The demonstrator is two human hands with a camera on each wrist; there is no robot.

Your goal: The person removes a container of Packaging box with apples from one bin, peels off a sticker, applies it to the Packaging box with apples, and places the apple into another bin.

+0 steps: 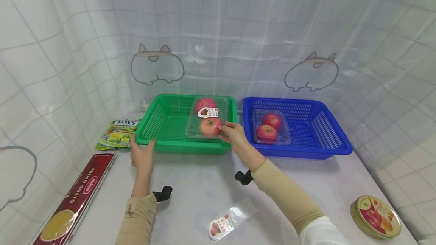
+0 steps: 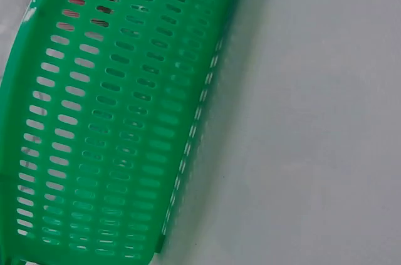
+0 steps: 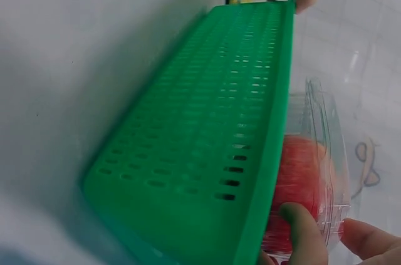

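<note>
A green basket stands on the white table beside a blue basket. My right hand pinches the near end of a clear plastic box of two red apples, which tilts over the green basket's right side. In the right wrist view my fingertips grip that clear box above the green rim. My left hand holds the green basket's front left corner, thumb against its wall. The left wrist view shows only the green basket wall and table. A second clear box of two apples lies in the blue basket.
A yellow-green candy bag and a long red pasta box lie at the left. A small clear packet with a fruit label lies near the front. A round gold tin sits at the front right. A draped curtain encloses the table.
</note>
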